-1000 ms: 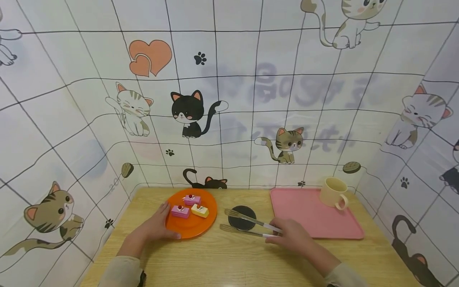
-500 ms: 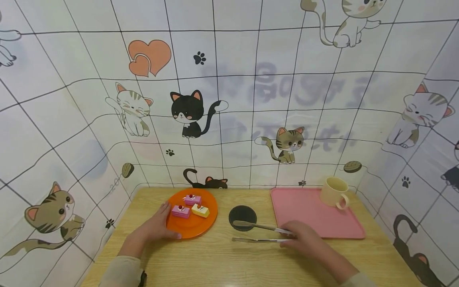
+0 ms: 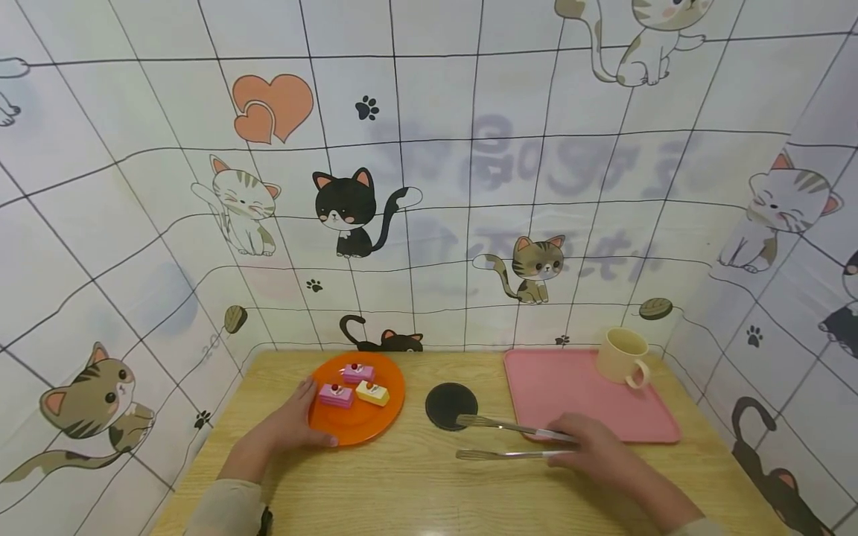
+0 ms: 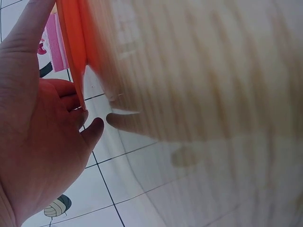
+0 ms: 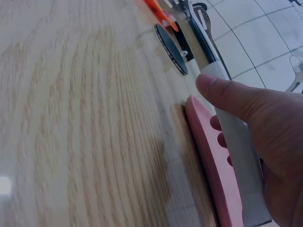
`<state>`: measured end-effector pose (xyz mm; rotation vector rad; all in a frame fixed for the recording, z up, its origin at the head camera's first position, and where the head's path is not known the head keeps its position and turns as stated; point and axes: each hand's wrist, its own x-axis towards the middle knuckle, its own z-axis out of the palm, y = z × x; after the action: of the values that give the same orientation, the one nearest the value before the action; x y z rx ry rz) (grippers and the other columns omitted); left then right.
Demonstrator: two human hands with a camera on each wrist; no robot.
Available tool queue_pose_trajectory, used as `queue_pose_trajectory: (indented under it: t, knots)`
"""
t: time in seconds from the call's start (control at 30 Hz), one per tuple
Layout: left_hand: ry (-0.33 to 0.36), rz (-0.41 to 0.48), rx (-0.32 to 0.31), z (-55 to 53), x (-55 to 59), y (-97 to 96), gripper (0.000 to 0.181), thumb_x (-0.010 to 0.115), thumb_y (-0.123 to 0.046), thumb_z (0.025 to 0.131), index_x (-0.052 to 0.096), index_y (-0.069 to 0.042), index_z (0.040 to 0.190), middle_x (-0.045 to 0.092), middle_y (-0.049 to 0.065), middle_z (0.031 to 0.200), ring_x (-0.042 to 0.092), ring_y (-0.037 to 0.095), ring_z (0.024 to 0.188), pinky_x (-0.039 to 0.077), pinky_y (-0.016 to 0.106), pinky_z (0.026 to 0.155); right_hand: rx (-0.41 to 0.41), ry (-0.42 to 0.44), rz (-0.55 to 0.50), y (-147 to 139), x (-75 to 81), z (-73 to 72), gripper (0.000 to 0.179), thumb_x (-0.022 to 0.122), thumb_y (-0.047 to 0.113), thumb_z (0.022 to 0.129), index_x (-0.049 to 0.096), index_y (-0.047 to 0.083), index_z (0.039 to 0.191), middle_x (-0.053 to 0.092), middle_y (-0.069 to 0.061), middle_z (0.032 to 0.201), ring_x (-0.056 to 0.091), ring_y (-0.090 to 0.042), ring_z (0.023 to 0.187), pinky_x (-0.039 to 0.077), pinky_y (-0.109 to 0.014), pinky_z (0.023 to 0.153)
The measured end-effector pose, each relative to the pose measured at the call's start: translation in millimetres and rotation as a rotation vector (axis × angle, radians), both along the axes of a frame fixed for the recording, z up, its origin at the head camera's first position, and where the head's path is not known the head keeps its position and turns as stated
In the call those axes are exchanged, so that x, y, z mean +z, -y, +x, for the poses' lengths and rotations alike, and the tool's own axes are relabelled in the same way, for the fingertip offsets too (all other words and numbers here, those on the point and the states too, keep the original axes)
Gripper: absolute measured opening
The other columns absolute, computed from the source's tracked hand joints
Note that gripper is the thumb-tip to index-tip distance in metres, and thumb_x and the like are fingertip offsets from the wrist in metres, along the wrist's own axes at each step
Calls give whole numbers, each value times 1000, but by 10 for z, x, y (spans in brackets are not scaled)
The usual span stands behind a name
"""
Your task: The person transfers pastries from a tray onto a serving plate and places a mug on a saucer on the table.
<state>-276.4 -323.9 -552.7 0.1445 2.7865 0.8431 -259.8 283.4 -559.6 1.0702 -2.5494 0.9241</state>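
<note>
An orange plate [image 3: 391, 374] at the left of the table carries a front pink toy cake slice [image 3: 336, 397], a rear pink one [image 3: 359, 374] and a yellow one [image 3: 372, 394]. My left hand [image 3: 290, 423] holds the plate's near-left rim, thumb at the front; in the left wrist view its fingers bend round the orange edge. Metal tongs [image 3: 507, 426] with white handles are gripped in my right hand [image 3: 593, 449], their arms spread and nothing between them. The tips point left, close to the black disc's right edge. In the right wrist view the thumb lies along the white handle [image 5: 239, 156].
A black round disc [image 3: 450, 407] lies mid-table. Behind the right hand lies a pink tray [image 3: 556, 383] with a cream mug [image 3: 620, 357] at its back right corner. Cat-printed sheeting [image 3: 436, 223] walls the table at the back and both sides.
My right hand has drawn the tongs to the right and slightly nearer, so their tips have left the middle of the black disc. My left hand stays at the plate.
</note>
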Motion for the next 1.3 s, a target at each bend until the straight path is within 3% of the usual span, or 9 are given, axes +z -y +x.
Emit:
queue_pose_trajectory:
  t: [0.47, 0.7, 0.87, 1.07, 1.3]
  knots:
    - [-3, -5, -3, -31, -90, 42, 146, 100, -59, 70, 18, 4, 174, 9, 29, 182, 8, 53, 167, 24, 73, 128, 9, -12, 29, -328, 23, 21, 43, 101, 24, 79, 79, 17, 115, 74, 9, 102, 66, -3, 94, 58, -28, 81]
    - [1, -13, -10, -49, -105, 58, 146, 98, -62, 72, 17, 3, 174, 8, 28, 182, 7, 53, 167, 23, 72, 129, -19, 1, 36, -501, 14, 68, 43, 100, 24, 81, 79, 16, 117, 74, 14, 109, 66, -3, 100, 52, -16, 89]
    - [-7, -16, -12, -45, -88, 58, 145, 98, -61, 72, 18, 4, 174, 8, 28, 183, 7, 52, 167, 23, 71, 129, -11, 9, 24, -602, 12, 84, 45, 101, 20, 78, 79, 13, 117, 76, 10, 108, 69, -5, 101, 51, -13, 91]
    - [-12, -12, -11, -27, -74, 42, 145, 99, -60, 71, 19, 5, 174, 11, 29, 182, 9, 53, 167, 25, 72, 128, 14, 54, 4, -735, -27, 81, 42, 101, 16, 78, 79, 11, 114, 78, 7, 107, 69, -3, 100, 48, -9, 90]
    - [0, -9, -2, -32, -67, 39, 146, 99, -61, 71, 18, 3, 174, 9, 27, 183, 8, 52, 167, 24, 72, 129, -16, 155, 11, -936, -85, 88, 40, 99, 14, 81, 79, 12, 115, 77, 8, 109, 67, -1, 102, 47, -8, 89]
